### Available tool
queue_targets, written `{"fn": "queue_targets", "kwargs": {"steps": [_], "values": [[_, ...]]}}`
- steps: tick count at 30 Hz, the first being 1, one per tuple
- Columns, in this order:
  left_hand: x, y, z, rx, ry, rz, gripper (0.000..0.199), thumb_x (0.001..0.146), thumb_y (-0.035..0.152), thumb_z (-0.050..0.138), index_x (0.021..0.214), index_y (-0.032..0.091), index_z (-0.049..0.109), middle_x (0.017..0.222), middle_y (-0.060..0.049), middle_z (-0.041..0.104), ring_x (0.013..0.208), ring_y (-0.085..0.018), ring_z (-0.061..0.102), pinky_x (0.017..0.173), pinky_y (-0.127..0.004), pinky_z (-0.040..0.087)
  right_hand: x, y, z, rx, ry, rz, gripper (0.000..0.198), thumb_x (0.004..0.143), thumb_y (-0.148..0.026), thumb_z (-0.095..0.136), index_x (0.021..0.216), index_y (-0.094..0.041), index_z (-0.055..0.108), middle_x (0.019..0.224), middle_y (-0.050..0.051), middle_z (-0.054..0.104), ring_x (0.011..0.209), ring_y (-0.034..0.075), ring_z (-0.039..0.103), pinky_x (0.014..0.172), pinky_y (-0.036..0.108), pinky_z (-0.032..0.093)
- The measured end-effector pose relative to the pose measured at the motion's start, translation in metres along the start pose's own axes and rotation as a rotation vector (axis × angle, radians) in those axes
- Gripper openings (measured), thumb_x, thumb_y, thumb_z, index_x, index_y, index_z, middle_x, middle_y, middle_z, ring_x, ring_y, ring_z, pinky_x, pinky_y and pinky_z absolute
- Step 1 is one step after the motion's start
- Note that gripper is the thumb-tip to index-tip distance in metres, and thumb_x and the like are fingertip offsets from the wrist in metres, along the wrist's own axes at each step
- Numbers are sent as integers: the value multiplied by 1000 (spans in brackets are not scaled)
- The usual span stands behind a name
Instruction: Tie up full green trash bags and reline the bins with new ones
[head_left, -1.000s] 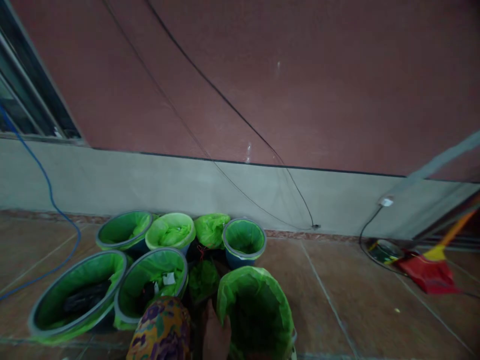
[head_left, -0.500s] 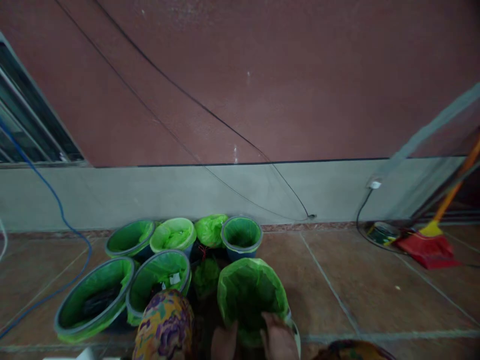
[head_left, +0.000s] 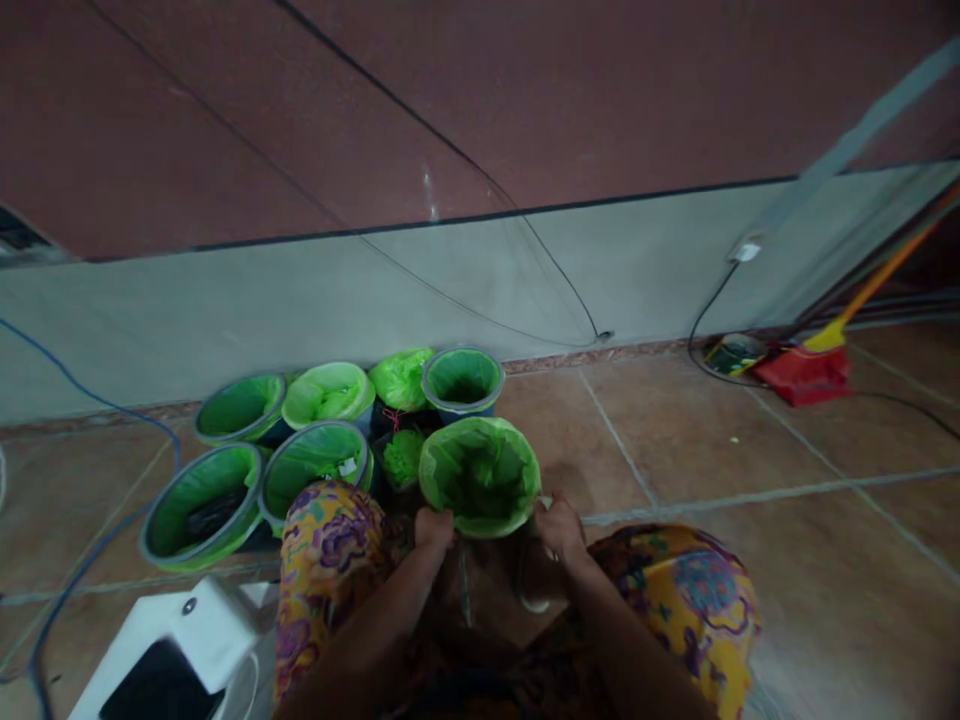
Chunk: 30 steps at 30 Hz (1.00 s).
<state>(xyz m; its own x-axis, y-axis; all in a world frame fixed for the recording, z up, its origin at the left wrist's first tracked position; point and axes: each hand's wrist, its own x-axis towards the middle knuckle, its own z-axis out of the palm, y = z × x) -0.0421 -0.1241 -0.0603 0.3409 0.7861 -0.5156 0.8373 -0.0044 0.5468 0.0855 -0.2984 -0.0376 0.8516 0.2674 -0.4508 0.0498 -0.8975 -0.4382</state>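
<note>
On the wide brown tiled floor [head_left: 825, 550], toward its wall-side edge, a cluster of round, grey-rimmed bins with green plastic liners [head_left: 180, 562] stands left of centre. Just in front of its right end is the round bin lined in translucent green film [head_left: 480, 527], mouth up, its lean unclear. It lies straight ahead, between both hands, neither clearly nearer: the left hand [head_left: 435, 528] grips the near-left rim, the right hand [head_left: 559, 528] curls around the right edge.
</note>
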Motion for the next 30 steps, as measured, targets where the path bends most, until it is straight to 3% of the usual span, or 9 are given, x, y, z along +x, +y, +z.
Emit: {"fn": "queue_targets", "kwargs": {"steps": [4, 7, 10, 12, 14, 16, 19, 23, 30], "values": [[15, 12, -32, 2, -30, -55, 23, 85, 24, 50, 82, 7, 65, 71, -13, 71, 60, -20, 69, 50, -25, 51, 5, 5, 1, 88, 26, 14, 48, 92, -34, 45, 127, -2, 54, 110, 25, 68, 107, 28, 65, 84, 32, 47], [12, 18, -55, 26, 17, -86, 39, 87, 39, 53, 99, 4, 62, 84, -18, 72, 72, -25, 71, 56, -30, 53, 7, 5, 1, 113, 48, 36, 53, 92, -36, 44, 132, -1, 50, 112, 25, 67, 109, 29, 64, 84, 31, 47], [-8, 19, -62, 171, 169, 70, 48, 88, 44, 52, 115, 5, 54, 104, -21, 69, 95, -29, 68, 75, -36, 54, 7, 2, 1, 94, 54, 70, 53, 93, -36, 42, 135, -4, 47, 110, 22, 68, 108, 28, 64, 83, 31, 47], [-28, 18, -56, 329, 169, 349, 34, 90, 32, 49, 116, 11, 55, 115, -15, 66, 106, -25, 64, 89, -34, 50, 4, -2, 0, 38, 46, 66, 48, 93, -33, 42, 133, -8, 50, 105, 19, 70, 104, 28, 66, 81, 32, 48], [-47, 17, -43, 457, 26, 608, 29, 91, 22, 45, 118, 18, 56, 120, -9, 62, 108, -19, 62, 95, -30, 46, -1, -6, 0, -26, 35, 46, 40, 92, -29, 43, 123, -11, 58, 100, 18, 71, 99, 28, 67, 78, 31, 48], [-59, 17, -27, 550, -125, 747, 31, 92, 20, 43, 121, 22, 55, 124, -5, 60, 108, -16, 61, 95, -26, 45, -6, -10, -1, -70, 32, 3, 33, 92, -25, 42, 113, -14, 65, 97, 15, 72, 95, 25, 69, 76, 30, 48], [-59, 19, -7, 688, -225, 776, 30, 94, 21, 40, 119, 22, 56, 121, -6, 60, 105, -15, 62, 91, -26, 47, -12, -12, 1, -112, 46, -137, 31, 92, -18, 40, 106, -19, 68, 98, 11, 72, 92, 20, 68, 77, 26, 46], [-46, 19, 3, 869, -282, 724, 27, 94, 17, 37, 105, 18, 62, 107, -9, 64, 96, -19, 65, 81, -30, 51, -13, -9, 9, -127, 50, -257, 35, 93, -16, 40, 118, -19, 63, 107, 12, 71, 97, 19, 67, 80, 25, 45], [-38, 8, 3, 928, -251, 758, 29, 90, 9, 37, 110, 16, 56, 109, -10, 62, 95, -21, 66, 77, -33, 53, 6, -1, 40, 151, 96, -62, 33, 90, -28, 48, 115, -10, 62, 101, 15, 71, 93, 21, 68, 77, 25, 47]]}}
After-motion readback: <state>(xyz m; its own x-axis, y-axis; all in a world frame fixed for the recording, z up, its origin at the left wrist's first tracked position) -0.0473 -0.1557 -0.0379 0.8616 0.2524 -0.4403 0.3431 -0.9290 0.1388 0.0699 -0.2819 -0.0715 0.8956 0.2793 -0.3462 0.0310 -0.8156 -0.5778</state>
